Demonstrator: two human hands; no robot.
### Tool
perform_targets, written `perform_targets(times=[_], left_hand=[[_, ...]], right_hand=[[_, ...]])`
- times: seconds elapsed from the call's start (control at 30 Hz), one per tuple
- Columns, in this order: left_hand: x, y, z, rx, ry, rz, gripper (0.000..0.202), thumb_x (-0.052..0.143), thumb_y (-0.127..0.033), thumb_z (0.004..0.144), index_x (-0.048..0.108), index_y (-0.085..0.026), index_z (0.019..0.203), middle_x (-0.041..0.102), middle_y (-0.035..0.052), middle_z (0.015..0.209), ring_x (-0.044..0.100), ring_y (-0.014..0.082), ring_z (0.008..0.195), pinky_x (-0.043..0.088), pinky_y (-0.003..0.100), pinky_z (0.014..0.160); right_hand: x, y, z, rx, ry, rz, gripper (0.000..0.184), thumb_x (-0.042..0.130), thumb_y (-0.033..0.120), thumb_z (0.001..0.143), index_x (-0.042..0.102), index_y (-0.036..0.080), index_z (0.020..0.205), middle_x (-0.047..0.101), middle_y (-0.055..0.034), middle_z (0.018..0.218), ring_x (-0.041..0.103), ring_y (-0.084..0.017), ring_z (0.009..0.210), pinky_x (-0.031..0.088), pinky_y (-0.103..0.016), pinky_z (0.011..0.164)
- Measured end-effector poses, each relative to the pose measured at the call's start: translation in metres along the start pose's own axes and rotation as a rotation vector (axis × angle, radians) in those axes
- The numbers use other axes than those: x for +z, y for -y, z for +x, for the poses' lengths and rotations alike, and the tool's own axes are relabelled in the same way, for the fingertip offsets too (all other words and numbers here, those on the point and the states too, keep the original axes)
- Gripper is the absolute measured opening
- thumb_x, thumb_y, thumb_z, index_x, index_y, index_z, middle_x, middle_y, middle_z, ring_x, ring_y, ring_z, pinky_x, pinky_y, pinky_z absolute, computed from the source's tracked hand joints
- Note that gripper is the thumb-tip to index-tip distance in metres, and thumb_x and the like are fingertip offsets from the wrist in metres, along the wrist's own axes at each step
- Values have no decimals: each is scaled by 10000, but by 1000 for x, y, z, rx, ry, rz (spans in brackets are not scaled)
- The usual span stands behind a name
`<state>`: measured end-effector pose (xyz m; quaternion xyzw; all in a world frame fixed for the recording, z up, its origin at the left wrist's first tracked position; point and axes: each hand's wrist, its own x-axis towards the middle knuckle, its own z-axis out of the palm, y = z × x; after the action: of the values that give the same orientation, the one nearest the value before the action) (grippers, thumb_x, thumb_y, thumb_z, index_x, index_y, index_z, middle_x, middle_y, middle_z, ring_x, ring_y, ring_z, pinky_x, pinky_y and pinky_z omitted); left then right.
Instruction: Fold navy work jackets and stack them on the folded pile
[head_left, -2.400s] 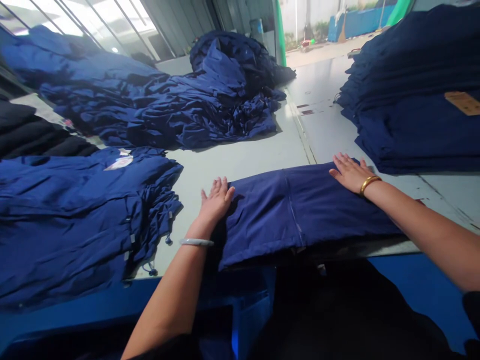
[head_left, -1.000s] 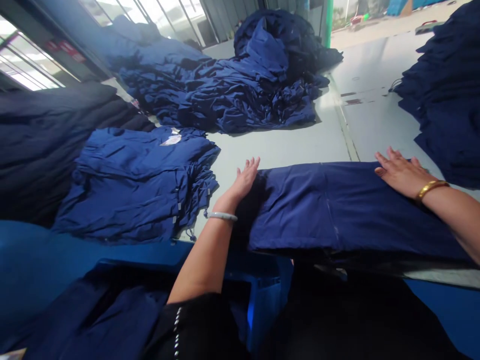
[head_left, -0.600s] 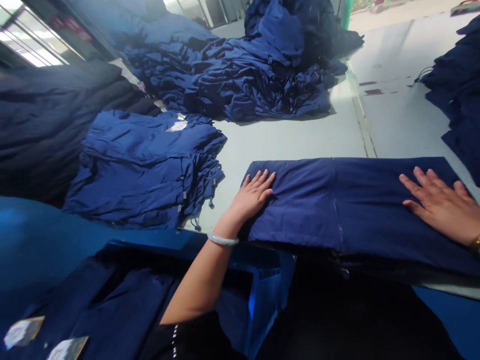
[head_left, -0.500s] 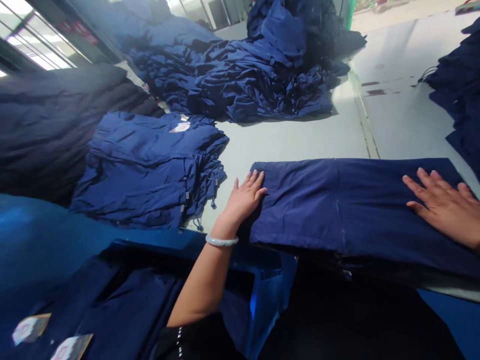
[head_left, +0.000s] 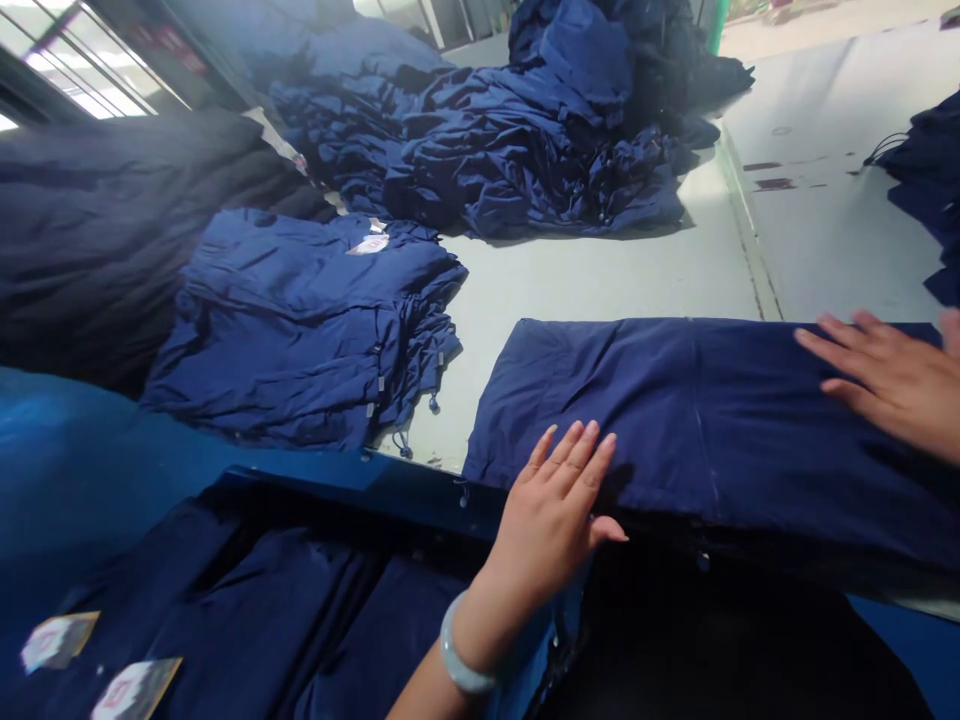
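Garments with pale tags [head_left: 277, 610] lie lowest in my view, below the near edge of the tabletop [head_left: 600, 275]. I see the left grip [head_left: 551, 515] with fingers stretched out over the near edge of the folded navy garment [head_left: 637, 390], which lies along that side; contact I can't judge. The right grip [head_left: 896, 385], spread and blurred, is over its right part. Pale tabletop shows narrowly towards the flat stack [head_left: 300, 330] at left, more widely towards the crumpled pile [head_left: 480, 140] beyond.

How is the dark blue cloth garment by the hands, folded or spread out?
Folded: the dark blue cloth garment lies as a flat, compact rectangle with a straight far edge.
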<state>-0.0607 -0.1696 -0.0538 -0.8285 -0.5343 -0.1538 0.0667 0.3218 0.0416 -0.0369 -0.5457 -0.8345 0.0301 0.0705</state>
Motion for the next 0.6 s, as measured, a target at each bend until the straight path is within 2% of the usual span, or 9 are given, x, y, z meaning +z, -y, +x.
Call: perform_targets(times=[0.03, 0.1, 0.17, 0.23, 0.3, 0.37, 0.43, 0.6], left_hand=[[1, -2, 1, 16, 1, -12, 909, 298, -764, 1003, 364, -174, 1690, 442, 124, 1706, 282, 250, 1645, 159, 469, 1384], [5, -4, 2, 38, 22, -31, 879, 302, -781, 998, 407, -229, 1675, 439, 90, 1711, 292, 248, 1642, 160, 471, 1382], [11, -3, 2, 45, 51, -45, 837, 312, -776, 1006, 439, -268, 1659, 441, 73, 1712, 314, 248, 1634, 182, 466, 1376], [16, -2, 0, 49, 60, -57, 804, 320, -768, 1013, 465, -292, 1645, 456, 66, 1703, 339, 247, 1624, 208, 464, 1368], [20, -2, -2, 50, 57, -66, 784, 332, -768, 1013, 484, -312, 1632, 480, 53, 1690, 366, 248, 1612, 221, 468, 1363], [23, -3, -3, 43, 46, -67, 774, 357, -776, 1005, 506, -327, 1617, 505, 36, 1673, 398, 250, 1596, 222, 465, 1362], [24, -4, -4, 39, 29, -64, 774, 390, -792, 989, 528, -337, 1601, 522, 25, 1661, 425, 253, 1580, 213, 456, 1364], [26, -4, -5, 55, 5, -70, 805, 394, -826, 966, 539, -341, 1592, 537, 24, 1650, 439, 260, 1571, 190, 461, 1366]], right_hand=[[-10, 21, 17, -135, 13, 2, 825, 175, 789, 953, 495, 423, 1620, 416, 13, 1724, 283, -284, 1635, -30, -589, 1343], [-20, 73, 57, -495, 91, 48, 734, 160, 665, 1043, 448, 384, 1658, 371, 11, 1745, 269, -285, 1642, 21, -639, 1336], [-14, 130, 101, -739, 207, 121, 669, 168, 580, 1084, 423, 379, 1669, 343, 31, 1754, 251, -269, 1649, 88, -651, 1335], [4, 179, 141, -876, 248, 129, 627, 217, 548, 1095, 477, 372, 1638, 375, 22, 1737, 284, -274, 1638, 92, -662, 1333], [26, 212, 172, -928, 298, 73, 599, 255, 513, 1098, 500, 353, 1622, 388, 6, 1727, 298, -286, 1634, 69, -701, 1320], [45, 226, 192, -929, 335, 43, 589, 258, 478, 1103, 475, 346, 1634, 383, -2, 1727, 297, -290, 1634, 86, -728, 1305], [57, 227, 202, -926, 354, 67, 592, 238, 463, 1110, 437, 346, 1654, 364, -3, 1736, 282, -284, 1639, 134, -727, 1299], [65, 217, 201, -919, 357, 152, 605, 251, 485, 1110, 398, 331, 1676, 307, -9, 1760, 216, -293, 1659, 183, -722, 1292]])
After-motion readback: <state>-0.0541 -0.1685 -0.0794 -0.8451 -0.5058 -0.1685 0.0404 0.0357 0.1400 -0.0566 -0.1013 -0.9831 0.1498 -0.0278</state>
